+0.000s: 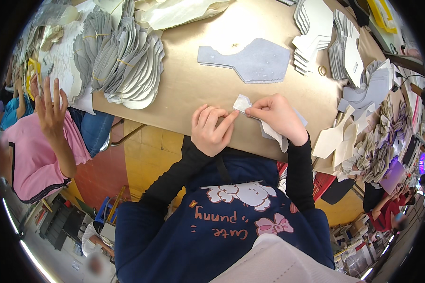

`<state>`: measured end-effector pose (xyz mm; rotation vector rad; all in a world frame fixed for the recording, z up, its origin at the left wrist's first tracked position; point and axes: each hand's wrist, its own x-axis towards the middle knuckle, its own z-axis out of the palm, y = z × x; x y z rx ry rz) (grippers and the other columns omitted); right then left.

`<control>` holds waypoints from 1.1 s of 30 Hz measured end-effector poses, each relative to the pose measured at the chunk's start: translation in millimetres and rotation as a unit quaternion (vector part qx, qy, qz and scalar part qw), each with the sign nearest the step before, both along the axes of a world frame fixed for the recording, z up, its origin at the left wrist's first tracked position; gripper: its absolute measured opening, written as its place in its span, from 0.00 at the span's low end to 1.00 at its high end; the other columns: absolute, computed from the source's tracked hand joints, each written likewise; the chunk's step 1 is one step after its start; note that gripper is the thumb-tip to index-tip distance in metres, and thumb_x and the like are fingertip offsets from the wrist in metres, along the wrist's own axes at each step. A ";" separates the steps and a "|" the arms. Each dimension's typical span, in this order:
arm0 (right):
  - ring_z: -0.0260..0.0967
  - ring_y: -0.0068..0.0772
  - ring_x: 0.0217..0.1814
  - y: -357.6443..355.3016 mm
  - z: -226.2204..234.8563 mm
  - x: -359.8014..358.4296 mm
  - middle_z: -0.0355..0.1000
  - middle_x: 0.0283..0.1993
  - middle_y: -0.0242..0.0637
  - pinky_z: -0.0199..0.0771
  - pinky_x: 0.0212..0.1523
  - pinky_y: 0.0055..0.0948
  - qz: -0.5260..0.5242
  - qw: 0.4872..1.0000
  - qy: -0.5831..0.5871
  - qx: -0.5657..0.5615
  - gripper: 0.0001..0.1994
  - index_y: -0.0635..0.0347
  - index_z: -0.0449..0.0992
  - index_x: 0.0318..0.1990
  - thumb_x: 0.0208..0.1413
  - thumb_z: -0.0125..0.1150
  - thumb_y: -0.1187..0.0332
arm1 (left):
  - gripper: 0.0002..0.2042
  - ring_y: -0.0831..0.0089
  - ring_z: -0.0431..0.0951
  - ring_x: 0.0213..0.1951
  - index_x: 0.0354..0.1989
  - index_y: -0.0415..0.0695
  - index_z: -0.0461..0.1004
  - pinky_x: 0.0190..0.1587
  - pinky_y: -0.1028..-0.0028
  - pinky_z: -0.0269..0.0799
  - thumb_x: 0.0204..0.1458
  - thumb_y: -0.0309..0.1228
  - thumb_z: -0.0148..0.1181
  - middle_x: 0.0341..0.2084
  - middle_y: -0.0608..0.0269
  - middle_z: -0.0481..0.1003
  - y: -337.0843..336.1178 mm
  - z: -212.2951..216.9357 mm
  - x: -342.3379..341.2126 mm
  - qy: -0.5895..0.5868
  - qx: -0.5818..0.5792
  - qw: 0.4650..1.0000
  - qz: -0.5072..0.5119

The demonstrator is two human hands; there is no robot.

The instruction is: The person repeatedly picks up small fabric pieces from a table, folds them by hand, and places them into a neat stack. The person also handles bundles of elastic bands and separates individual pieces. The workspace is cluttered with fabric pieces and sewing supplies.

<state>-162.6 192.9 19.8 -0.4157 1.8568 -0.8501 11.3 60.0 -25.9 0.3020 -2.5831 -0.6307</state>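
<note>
My right hand (281, 119) pinches a cut piece of sheet material (242, 102), white on one face and grey on the other, near the table's front edge. Its upper end is turned white side up, and its lower part curls out under my palm. Beside it, my left hand (212, 128) has its fingers curled in, with the index fingertip at the piece's edge. Whether the left fingers grip anything is hidden. Just beyond my hands lies a flat stack of grey cut pieces (262, 61).
Banded bundles of grey and white pieces (123, 61) fill the table's left. White stacks (311, 35), a tape-like ring (322, 70) and loose cream pieces (333, 139) lie right. A person in pink (42, 146) sits at left, one hand raised. The brown tabletop (174, 96) extends before me.
</note>
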 end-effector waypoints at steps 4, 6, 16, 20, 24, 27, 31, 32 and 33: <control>0.69 0.15 0.28 -0.5 0.8 -1.4 0.77 0.25 0.32 0.70 0.29 0.21 0.005 1.000 -0.001 0.010 0.13 0.74 0.83 0.34 0.57 0.68 0.67 | 0.17 0.66 0.75 0.43 0.45 0.53 0.84 0.56 0.58 0.68 0.44 0.25 0.68 0.34 0.69 0.72 0.9 -2.1 -1.3 0.011 0.018 1.000 0.008; 0.69 0.15 0.28 -1.1 1.8 -1.9 0.77 0.25 0.33 0.70 0.29 0.21 0.005 1.000 -0.003 0.011 0.13 0.73 0.83 0.33 0.56 0.68 0.67 | 0.17 0.64 0.75 0.43 0.48 0.53 0.83 0.56 0.57 0.68 0.47 0.26 0.67 0.35 0.68 0.72 1.2 -1.4 -2.2 0.012 0.029 0.999 0.016; 0.67 0.25 0.20 -0.9 0.8 0.5 0.72 0.18 0.40 0.69 0.26 0.30 -0.013 1.000 0.014 -0.016 0.14 0.70 0.83 0.30 0.52 0.68 0.63 | 0.16 0.68 0.70 0.45 0.54 0.54 0.80 0.56 0.60 0.62 0.58 0.37 0.61 0.37 0.69 0.72 -0.8 11.5 -8.6 -0.078 0.003 0.997 0.004; 0.66 0.27 0.19 1.6 -2.5 2.1 0.72 0.17 0.40 0.67 0.25 0.30 -0.012 0.999 0.024 -0.024 0.14 0.69 0.84 0.30 0.52 0.67 0.62 | 0.14 0.69 0.70 0.43 0.53 0.57 0.82 0.51 0.62 0.59 0.59 0.37 0.61 0.33 0.71 0.71 0.6 11.3 -14.9 -0.096 0.039 0.994 0.031; 0.65 0.27 0.18 2.8 -4.3 1.6 0.71 0.17 0.41 0.66 0.25 0.31 0.007 0.999 0.036 -0.026 0.15 0.67 0.84 0.29 0.54 0.66 0.60 | 0.12 0.69 0.70 0.41 0.51 0.57 0.83 0.50 0.63 0.58 0.59 0.37 0.62 0.31 0.72 0.70 0.9 12.5 -19.6 -0.083 0.047 0.995 0.040; 0.64 0.28 0.18 2.6 -2.6 -0.6 0.70 0.16 0.41 0.66 0.25 0.32 0.019 0.999 0.027 -0.040 0.16 0.65 0.84 0.28 0.54 0.65 0.59 | 0.12 0.70 0.69 0.40 0.50 0.57 0.83 0.50 0.64 0.58 0.58 0.36 0.63 0.30 0.72 0.70 0.9 13.8 -21.6 -0.080 0.053 0.994 0.045; 0.65 0.28 0.19 6.9 8.4 -5.3 0.70 0.17 0.41 0.66 0.26 0.32 0.040 0.999 0.005 -0.014 0.17 0.65 0.84 0.28 0.56 0.65 0.58 | 0.09 0.70 0.68 0.37 0.45 0.54 0.85 0.48 0.66 0.57 0.57 0.36 0.64 0.27 0.72 0.67 2.9 15.1 -26.5 -0.070 0.073 0.993 0.061; 0.65 0.28 0.20 9.2 11.4 -6.2 0.69 0.17 0.42 0.66 0.26 0.32 0.045 0.999 -0.002 -0.027 0.17 0.65 0.84 0.29 0.57 0.65 0.57 | 0.09 0.71 0.68 0.36 0.43 0.53 0.85 0.48 0.66 0.56 0.57 0.35 0.64 0.26 0.72 0.66 3.4 15.1 -28.3 -0.066 0.078 0.993 0.066; 0.66 0.28 0.21 11.4 13.3 -6.1 0.70 0.18 0.41 0.67 0.27 0.32 0.034 0.999 0.006 0.008 0.17 0.66 0.84 0.30 0.57 0.65 0.57 | 0.07 0.71 0.67 0.36 0.41 0.52 0.85 0.47 0.67 0.56 0.57 0.35 0.64 0.25 0.72 0.66 3.6 14.9 -29.8 -0.063 0.079 0.992 0.069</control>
